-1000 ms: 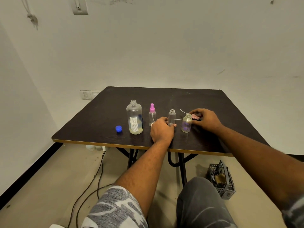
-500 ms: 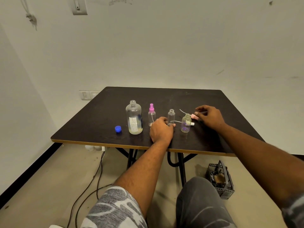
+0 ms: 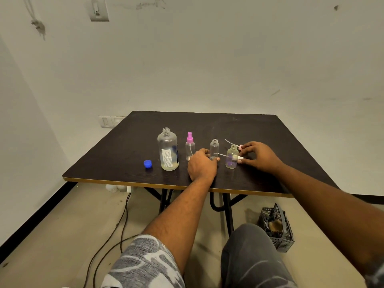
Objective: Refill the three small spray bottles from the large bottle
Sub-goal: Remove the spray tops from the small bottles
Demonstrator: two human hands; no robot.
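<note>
Clear plastic all round on the dark table (image 3: pixel 228 129). Left hand (image 3: pixel 202 166) curled low around the foot of the middle small bottle (image 3: pixel 214 148), fingers closed snug on it, thumb tip peeking out on the far side. Standing straight up, top off, looking empty.

Just past that grip toward the right hand (image 3: pixel 257 155): the other open small bottle (image 3: pixel 232 156), upright, with a faint purple tint low down. Cannot tell if that is liquid.

Right hand half open, fingertips spread. Thumb touching the white spray top (image 3: pixel 239 157) lying right beside that bottle. Other fingers touching the pink spray top (image 3: pixel 240 146) just behind. Cannot tell if pinching either one or only resting on them.

On the other side of the left grip, almost touching the knuckles: the pink-capped small bottle (image 3: pixel 190 147), top still on. Next out from there: the large bottle (image 3: pixel 167 150), open, with only a little pale liquid low inside. Farthest from both hands: the blue cap (image 3: pixel 147 164), flat on the table.

Looks like early days. Done so far: large bottle opened, two small ones opened. Left to do: open the third, pour into all three, put every top back on. No pouring happening right now.
</note>
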